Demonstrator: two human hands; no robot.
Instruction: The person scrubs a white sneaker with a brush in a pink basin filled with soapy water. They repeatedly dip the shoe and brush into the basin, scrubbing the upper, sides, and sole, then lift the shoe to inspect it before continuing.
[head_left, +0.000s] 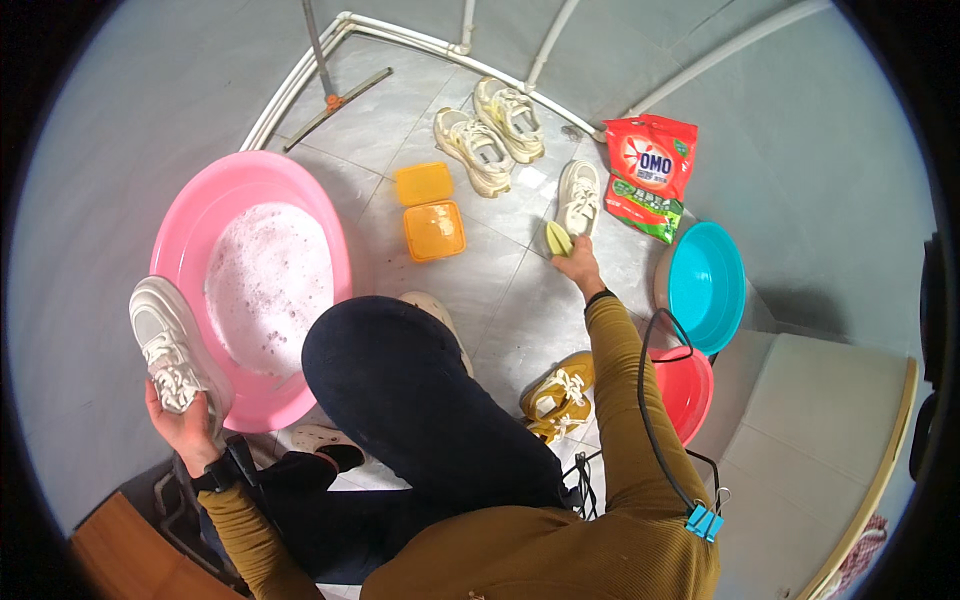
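Observation:
My left hand (187, 429) holds a white lace-up sneaker (169, 337) by its heel end, toe pointing away from me. That sneaker is at the left rim of a large pink basin (174, 217) with foamy white suds (270, 281) in it. My right hand (581, 264) reaches down to the tiled floor, its fingers around a light green brush (558, 238). Right beside the brush stands another white sneaker (580, 196), its heel close to my fingertips; whether they touch it I cannot tell. The brush's underside is hidden.
Off-white sneakers (491, 135), an orange box (435, 231) with its lid (424, 184) and a red OMO detergent bag (651, 176) occupy the floor. Blue (706, 289) and red basins (684, 394) and mustard shoes (562, 394) are right. A squeegee (337, 105) leans at the back.

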